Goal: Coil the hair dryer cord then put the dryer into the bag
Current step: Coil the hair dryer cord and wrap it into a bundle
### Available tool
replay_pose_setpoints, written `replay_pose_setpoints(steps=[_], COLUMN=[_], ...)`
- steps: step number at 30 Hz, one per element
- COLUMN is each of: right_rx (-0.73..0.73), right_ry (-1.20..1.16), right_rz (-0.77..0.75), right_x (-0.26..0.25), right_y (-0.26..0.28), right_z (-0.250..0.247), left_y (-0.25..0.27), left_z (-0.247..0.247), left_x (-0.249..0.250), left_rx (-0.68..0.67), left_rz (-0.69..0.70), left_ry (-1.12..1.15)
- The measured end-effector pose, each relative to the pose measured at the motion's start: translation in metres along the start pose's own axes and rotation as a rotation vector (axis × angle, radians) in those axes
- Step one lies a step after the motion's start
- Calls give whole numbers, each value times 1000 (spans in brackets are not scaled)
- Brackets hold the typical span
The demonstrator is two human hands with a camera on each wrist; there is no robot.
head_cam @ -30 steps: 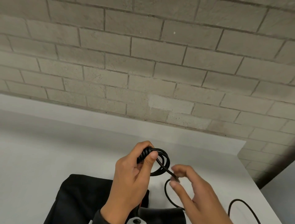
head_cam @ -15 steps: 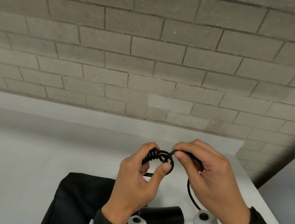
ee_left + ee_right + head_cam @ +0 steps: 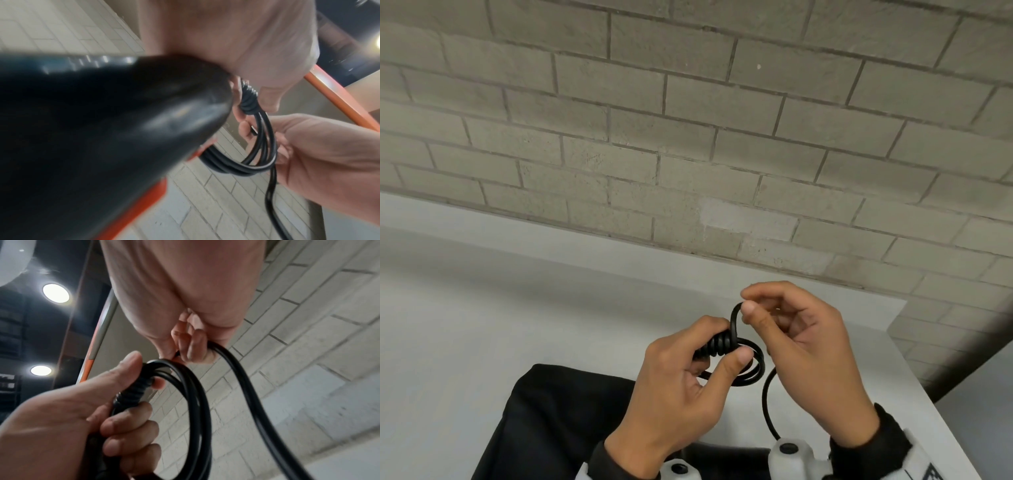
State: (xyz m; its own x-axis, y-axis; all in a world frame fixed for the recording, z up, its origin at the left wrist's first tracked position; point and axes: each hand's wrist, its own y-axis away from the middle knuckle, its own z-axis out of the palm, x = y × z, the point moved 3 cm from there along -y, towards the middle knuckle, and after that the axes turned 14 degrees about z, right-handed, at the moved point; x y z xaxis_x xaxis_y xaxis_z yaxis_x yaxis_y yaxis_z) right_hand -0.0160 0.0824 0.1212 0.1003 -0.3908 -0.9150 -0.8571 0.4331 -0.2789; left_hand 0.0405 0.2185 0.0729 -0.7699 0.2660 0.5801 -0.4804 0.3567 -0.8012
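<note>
The left hand (image 3: 674, 387) has its fingers and thumb curled round the ribbed strain relief (image 3: 720, 342) at the end of the hair dryer's handle, and in the same grip it holds a few finished loops of the black cord (image 3: 751, 371) that hang in a small ring to the right of the thumb. The right wrist view shows these loops (image 3: 197, 402) gathered against the ribbed piece under the left thumb, with the left fingers wrapped round the handle below. The right hand (image 3: 815, 353) is raised just above and to the right of the left one; its thumb and forefinger pinch the cord at the top of a fresh bend that rises from the coil, and its other fingers are loosely curled. From that pinch the loose cord runs down beneath the right palm and out at the bottom of the head view. The hair dryer (image 3: 98, 133) itself, black with orange trim, fills most of the left wrist view, very close and blurred; in the head view almost all of it is hidden behind the left hand and wrist. A black bag (image 3: 551, 421) lies on the white surface (image 3: 482, 325) below and to the left of both hands, apart from the coil. A grey brick wall (image 3: 688, 120) stands behind the surface.
</note>
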Motion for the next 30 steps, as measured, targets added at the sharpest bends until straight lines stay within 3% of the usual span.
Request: replay_pose_setpoints(steps=[7,12,16,21,30], right_rx=[-92,-277,-228,-211,-446], right_ry=[-116,-243,-252,-160,18], right_rz=[87,68,121,85,106], right_x=[21,37,48,45,30], right_y=[4,13,12,10,0], right_z=[4,7,9,6,-5], left_y=[1,2,1,1,0], left_z=[0,-2,-3,-4,-1], left_x=[2,-1,1,1,0], left_rx=[15,75,89,95,43], left_rz=[33,27,36,19,-58], left_ry=[71,86,71,37,196])
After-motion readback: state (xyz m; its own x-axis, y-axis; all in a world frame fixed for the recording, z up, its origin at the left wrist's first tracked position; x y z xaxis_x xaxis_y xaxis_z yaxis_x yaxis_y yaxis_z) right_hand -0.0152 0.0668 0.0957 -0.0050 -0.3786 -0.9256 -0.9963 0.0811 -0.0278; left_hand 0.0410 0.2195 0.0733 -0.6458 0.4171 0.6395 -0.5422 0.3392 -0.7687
